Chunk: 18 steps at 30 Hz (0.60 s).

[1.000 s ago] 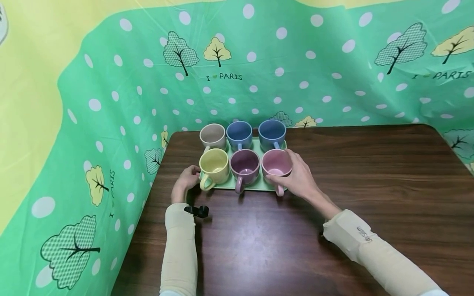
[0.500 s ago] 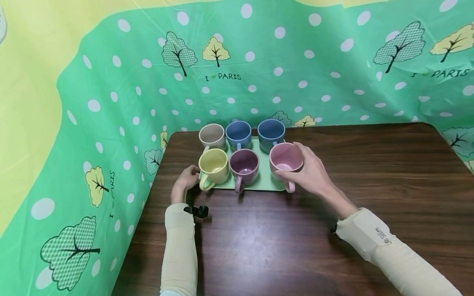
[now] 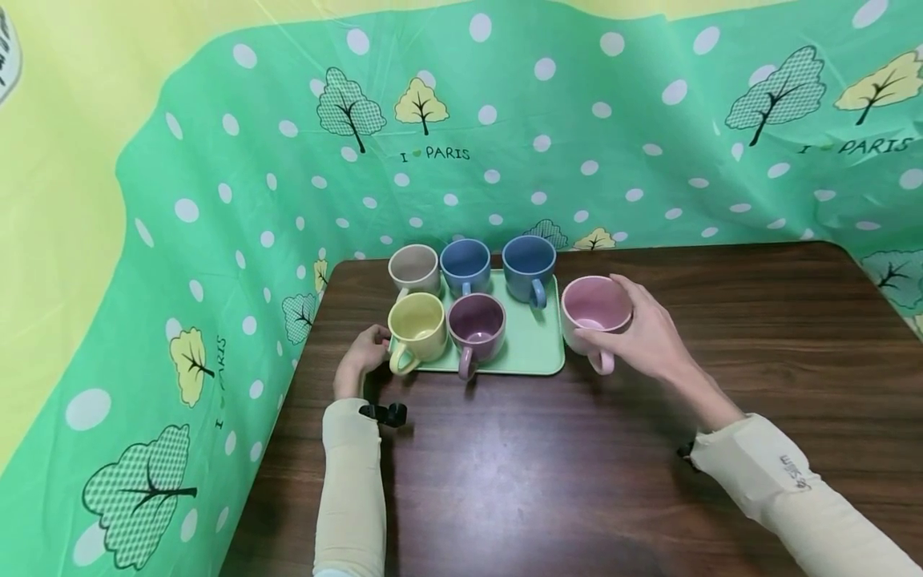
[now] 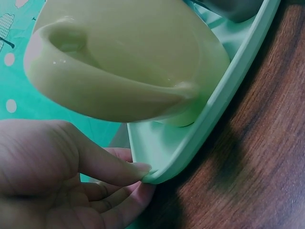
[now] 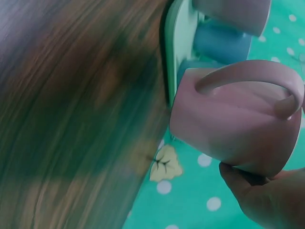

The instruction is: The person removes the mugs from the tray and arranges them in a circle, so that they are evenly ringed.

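My right hand (image 3: 646, 332) grips a pink mug (image 3: 587, 320) by its upper body, thumb on the near side and fingers on the far side. The mug is upright, just off the right end of a light green tray (image 3: 534, 344), its handle toward me. In the left wrist view my left hand (image 4: 90, 176) pinches the tray's near left corner between thumb and fingers. Right beside that hand stands a yellow mug (image 3: 418, 324) on the tray, with a purple mug (image 3: 477, 324) to its right.
Behind them on the tray are a greyish mug (image 3: 414, 268) and two blue mugs, one in the middle (image 3: 465, 264) and one at the right (image 3: 529, 264). A dark wooden table (image 3: 505, 465) lies beneath. A green patterned cloth (image 3: 613, 160) hangs behind and along the left.
The pink mug has been lifted from the tray's front right spot and carried right, past the tray's edge, in my right hand. My left hand has stayed at the tray corner.
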Each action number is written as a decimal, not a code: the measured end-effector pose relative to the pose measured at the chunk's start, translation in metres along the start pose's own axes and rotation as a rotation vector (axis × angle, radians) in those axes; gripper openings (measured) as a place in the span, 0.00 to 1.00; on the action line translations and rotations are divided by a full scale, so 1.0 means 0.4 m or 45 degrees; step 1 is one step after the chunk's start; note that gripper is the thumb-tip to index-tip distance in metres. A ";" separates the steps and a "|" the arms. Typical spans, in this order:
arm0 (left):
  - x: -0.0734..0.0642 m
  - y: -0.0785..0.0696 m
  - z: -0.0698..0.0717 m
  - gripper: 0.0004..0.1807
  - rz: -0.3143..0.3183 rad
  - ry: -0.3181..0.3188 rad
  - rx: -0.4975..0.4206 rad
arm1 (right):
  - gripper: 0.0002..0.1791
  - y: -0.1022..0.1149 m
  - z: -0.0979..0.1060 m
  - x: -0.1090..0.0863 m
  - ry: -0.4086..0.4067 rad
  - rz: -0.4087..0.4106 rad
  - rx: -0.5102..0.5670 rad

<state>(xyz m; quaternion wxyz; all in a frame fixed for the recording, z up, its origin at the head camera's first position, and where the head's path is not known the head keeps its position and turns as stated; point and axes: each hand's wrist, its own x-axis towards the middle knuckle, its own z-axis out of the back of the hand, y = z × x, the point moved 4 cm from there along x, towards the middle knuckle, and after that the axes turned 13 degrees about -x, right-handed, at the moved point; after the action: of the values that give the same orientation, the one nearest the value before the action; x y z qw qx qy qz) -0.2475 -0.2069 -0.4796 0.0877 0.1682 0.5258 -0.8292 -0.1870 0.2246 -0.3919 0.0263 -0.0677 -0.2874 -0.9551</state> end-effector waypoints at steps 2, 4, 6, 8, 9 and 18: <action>0.001 0.001 0.001 0.16 -0.009 0.009 0.007 | 0.55 -0.018 0.013 -0.002 -0.013 -0.009 -0.010; 0.001 0.001 0.001 0.16 -0.007 0.017 0.013 | 0.54 -0.036 0.025 -0.003 -0.026 -0.019 -0.015; 0.000 0.001 0.000 0.15 -0.001 0.013 -0.002 | 0.54 -0.052 0.034 -0.004 -0.030 -0.031 -0.024; -0.002 0.001 -0.001 0.16 0.016 0.002 -0.017 | 0.54 -0.067 0.040 -0.005 -0.029 -0.044 -0.030; -0.002 0.000 -0.001 0.16 0.013 -0.001 -0.020 | 0.55 -0.075 0.043 -0.005 -0.025 -0.050 -0.036; -0.008 -0.004 -0.003 0.15 0.015 -0.007 -0.028 | 0.56 -0.161 0.073 -0.011 0.029 -0.077 -0.064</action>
<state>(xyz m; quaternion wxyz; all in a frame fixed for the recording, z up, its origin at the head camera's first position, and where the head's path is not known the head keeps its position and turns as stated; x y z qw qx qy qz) -0.2447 -0.2051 -0.4777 0.0959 0.1679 0.5337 -0.8233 -0.1851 0.2944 -0.4034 -0.0009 -0.0488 -0.2648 -0.9631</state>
